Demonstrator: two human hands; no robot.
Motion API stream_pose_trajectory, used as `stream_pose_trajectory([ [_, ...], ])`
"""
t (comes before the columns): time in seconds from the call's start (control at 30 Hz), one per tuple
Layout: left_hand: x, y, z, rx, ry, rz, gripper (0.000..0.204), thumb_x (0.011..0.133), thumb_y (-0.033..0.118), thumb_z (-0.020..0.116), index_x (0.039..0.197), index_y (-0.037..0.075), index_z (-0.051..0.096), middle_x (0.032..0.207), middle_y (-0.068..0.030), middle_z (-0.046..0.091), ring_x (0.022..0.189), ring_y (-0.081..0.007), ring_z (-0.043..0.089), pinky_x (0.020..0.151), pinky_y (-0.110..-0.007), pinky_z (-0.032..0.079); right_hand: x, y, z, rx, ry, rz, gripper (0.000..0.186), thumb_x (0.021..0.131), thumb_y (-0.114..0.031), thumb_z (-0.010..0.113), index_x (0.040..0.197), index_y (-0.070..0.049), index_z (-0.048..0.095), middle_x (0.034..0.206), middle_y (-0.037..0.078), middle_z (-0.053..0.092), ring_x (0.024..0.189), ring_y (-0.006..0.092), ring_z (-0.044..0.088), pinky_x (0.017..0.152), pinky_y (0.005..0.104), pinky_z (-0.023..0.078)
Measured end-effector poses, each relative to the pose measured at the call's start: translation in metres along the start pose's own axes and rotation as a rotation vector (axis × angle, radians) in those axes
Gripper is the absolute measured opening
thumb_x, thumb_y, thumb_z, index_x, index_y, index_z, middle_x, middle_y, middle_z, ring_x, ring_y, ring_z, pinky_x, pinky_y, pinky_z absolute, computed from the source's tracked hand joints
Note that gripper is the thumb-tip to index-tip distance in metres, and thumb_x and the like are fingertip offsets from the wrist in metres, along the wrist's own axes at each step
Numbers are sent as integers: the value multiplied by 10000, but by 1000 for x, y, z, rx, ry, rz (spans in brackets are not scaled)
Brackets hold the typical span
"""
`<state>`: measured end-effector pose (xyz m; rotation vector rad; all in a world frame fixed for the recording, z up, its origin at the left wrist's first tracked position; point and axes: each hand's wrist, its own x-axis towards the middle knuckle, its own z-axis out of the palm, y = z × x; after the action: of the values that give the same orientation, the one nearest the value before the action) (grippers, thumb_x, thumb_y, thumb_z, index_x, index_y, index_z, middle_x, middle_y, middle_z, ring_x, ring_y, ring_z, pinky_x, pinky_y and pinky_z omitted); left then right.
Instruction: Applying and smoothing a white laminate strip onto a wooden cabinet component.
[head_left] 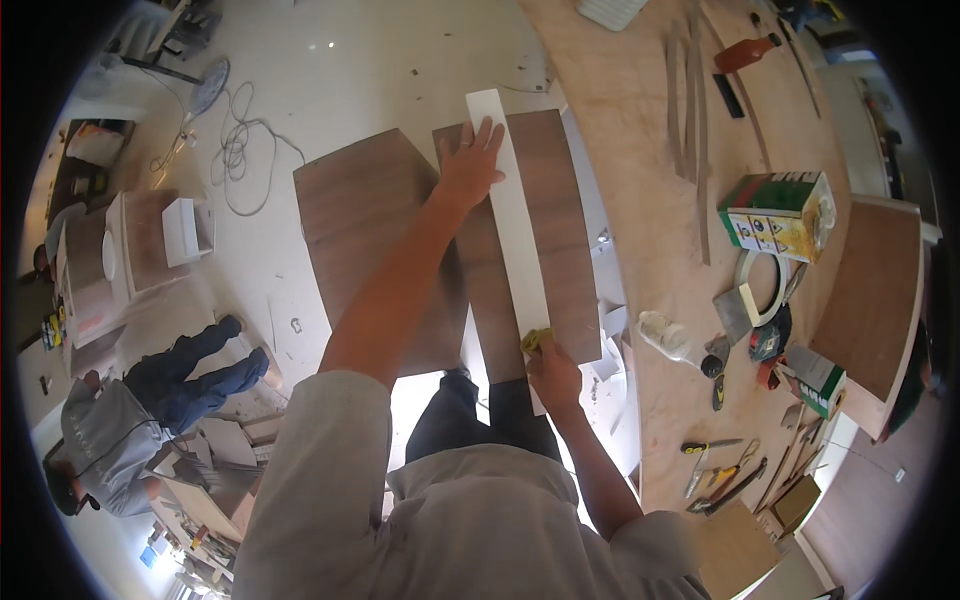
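Partly, the white strip (520, 240) lies beneath both hands (470, 168).

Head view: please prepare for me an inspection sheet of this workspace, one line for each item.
Surface: wood bench at right, many things on it
Work things: white strip lying along right brown panel; left brown panel beside it
Clutter: red bottle, green can, thin slats on bench
Hands: left hand spread, on strip's far part; right hand grips small yellow object, kind unclear, at strip's near part
Cables: grey cable loosely coiled on floor
Surroundings: another person at left
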<state>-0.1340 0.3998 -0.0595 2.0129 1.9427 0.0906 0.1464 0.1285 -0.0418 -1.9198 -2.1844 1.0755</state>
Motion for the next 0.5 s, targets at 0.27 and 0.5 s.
stream_pose_trajectory([
  [0.27,4,6,-18,51,-46,-16,812,944,320,745,1632,254,320,1754,-21,203,1573,-440,248,1175,-753,285,150,-51,-9,-55,-51,-81,372,861,-196,710,1184,-142,533,963,203,726,901,459,723,762,580,581],
  [0.5,12,-2,-17,64,-80,-1,757,964,291,725,1619,304,346,1752,41,208,1545,-442,315,1154,-767,306,265,-96,-50,-6,2,-57,305,813,-162,734,1097,-93,648,1029,185,731,973,425,722,810,553,582],
])
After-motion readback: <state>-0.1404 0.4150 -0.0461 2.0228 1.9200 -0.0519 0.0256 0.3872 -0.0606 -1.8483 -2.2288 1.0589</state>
